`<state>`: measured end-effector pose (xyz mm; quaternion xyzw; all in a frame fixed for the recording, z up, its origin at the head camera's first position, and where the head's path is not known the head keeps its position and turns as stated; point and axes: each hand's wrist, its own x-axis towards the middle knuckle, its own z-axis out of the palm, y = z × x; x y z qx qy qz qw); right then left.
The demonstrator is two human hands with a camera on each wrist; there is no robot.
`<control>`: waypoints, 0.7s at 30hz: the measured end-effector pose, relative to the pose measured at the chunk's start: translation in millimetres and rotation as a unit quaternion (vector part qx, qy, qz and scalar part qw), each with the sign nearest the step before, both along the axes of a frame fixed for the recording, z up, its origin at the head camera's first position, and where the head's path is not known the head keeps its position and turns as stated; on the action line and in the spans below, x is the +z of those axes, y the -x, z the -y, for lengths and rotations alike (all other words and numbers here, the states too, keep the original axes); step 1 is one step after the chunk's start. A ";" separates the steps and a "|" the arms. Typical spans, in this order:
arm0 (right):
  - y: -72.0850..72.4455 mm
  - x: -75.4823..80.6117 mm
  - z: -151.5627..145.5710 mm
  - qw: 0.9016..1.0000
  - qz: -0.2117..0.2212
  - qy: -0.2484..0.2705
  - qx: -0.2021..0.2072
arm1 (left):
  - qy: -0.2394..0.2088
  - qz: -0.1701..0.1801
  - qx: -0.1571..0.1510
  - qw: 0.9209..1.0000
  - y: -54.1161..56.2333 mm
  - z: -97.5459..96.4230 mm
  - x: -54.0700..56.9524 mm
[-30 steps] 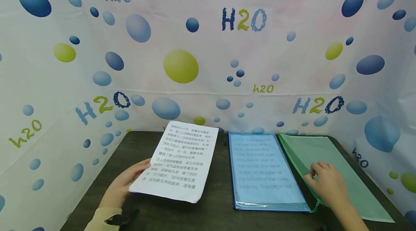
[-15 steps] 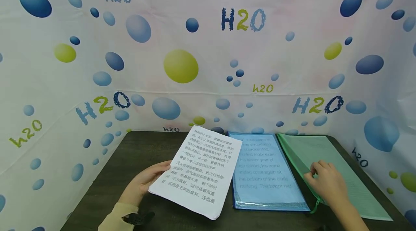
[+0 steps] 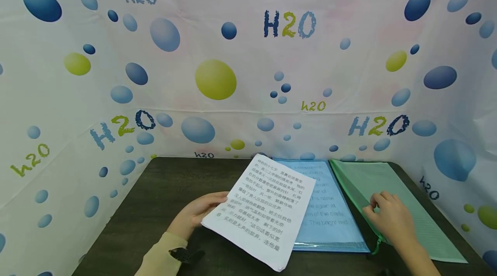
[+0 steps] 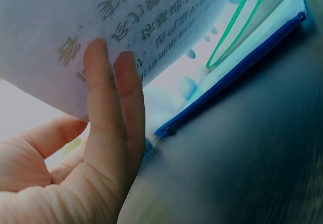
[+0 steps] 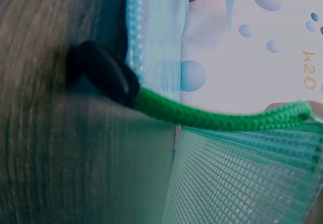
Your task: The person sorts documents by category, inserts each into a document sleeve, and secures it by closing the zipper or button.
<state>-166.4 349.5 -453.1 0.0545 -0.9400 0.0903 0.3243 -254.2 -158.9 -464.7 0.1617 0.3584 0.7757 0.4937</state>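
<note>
My left hand [image 3: 198, 213] grips the left edge of a stack of white printed sheets [image 3: 264, 213], tilted above the table. Its thumb is on the printed face in the head view; in the left wrist view, fingers [image 4: 103, 103] lie against the paper. The sheets cover the left part of a blue zip document pouch [image 3: 330, 241]. My right hand [image 3: 392, 217], fingers bent, pinches the left edge of a green mesh zip document pouch [image 3: 423, 224], which is raised there. A green cord zip pull [image 5: 202, 115] with a dark end hangs from it; the fingertips are mostly hidden.
A dark wooden table [image 3: 155, 189] bears both pouches side by side. Behind and around it stands a white backdrop [image 3: 248, 56] printed with coloured bubbles and H2O lettering. A dark strap [image 3: 182, 255] sits on my left wrist.
My left hand has carried the sheets to the right and slightly toward me, from beside the blue pouch to over its left part. The right hand has stayed at the green pouch's edge.
</note>
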 end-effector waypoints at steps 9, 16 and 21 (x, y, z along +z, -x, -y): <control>0.8 0.7 0.1 1.000 0.002 0.003 0.001 | 0.004 0.006 -0.014 1.000 7.2 -34.2 -0.2; 1.2 2.0 0.4 1.000 0.001 0.006 0.000 | 0.014 0.009 -0.022 1.000 11.4 -61.7 0.5; 0.8 2.9 0.7 1.000 0.003 0.006 -0.002 | 0.016 0.015 -0.029 0.999 13.1 -79.4 1.6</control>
